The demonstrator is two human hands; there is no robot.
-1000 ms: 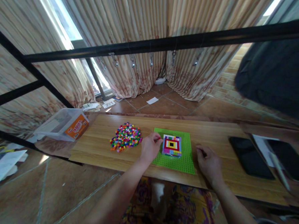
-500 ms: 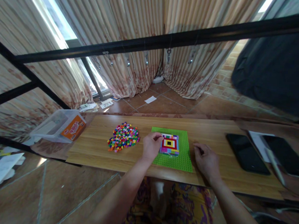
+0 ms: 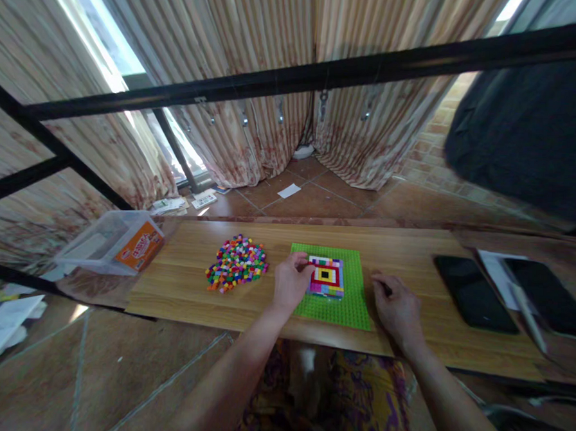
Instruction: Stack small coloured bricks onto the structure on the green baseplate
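My left hand reaches over the left part of a green studded baseplate. Its thumb and fingertips are pinched at the left edge of a square block of small toy bricks, with a small red brick between them, mostly covered by the fingers. Concentric rings of colour mark the block's top: black centre, yellow, white, red, then mixed colours. To the right of the baseplate my right hand rests on the table with curled fingers. Whatever it may hold is hidden. A pile of loose multicoloured bricks lies left of my left hand.
The wooden table carries a dark phone on the right. Beyond it are a white paper, a pen-like white stick and another dark device. A clear plastic box with an orange label stands at left.
My left hand has moved slightly right, from beside the brick block to its left edge, with the red brick between its fingertips. My right hand stays by the baseplate. The view has shifted a little.
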